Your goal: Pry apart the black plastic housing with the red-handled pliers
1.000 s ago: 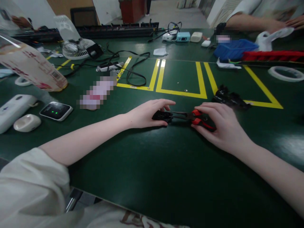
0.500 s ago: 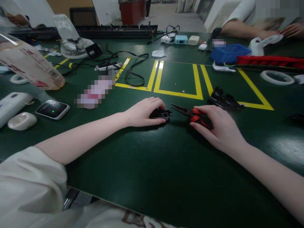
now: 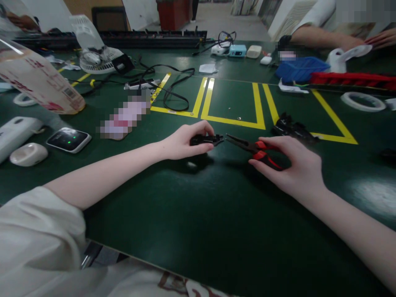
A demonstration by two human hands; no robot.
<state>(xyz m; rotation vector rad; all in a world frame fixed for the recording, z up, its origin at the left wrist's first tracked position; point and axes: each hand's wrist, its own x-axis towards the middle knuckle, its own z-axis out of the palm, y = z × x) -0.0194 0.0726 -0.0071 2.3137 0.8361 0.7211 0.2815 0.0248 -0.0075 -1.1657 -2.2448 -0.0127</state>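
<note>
My left hand (image 3: 192, 142) pinches a small black plastic part (image 3: 202, 140) between thumb and fingers, a little above the green table. The part's right end sticks out past my fingertips. My right hand (image 3: 295, 163) is closed around the red and black handles of needle-nose pliers (image 3: 258, 148). Their dark jaws point left and stop just short of the part, with a narrow gap between. Beyond my right hand, more black plastic parts (image 3: 293, 128) lie on the tabletop by the yellow tape.
Yellow tape (image 3: 233, 120) marks boxes on the green table (image 3: 185, 231). A bottle (image 3: 40, 78), a small screen device (image 3: 68, 139) and a white fan (image 3: 95, 57) stand left. A blue tray (image 3: 301, 69) and a tape roll (image 3: 363, 101) lie right. Another person's arm (image 3: 328, 39) rests opposite.
My left hand has lifted the black part slightly off the table and levelled it. The pliers have shifted a little to the right, and their handles look more spread.
</note>
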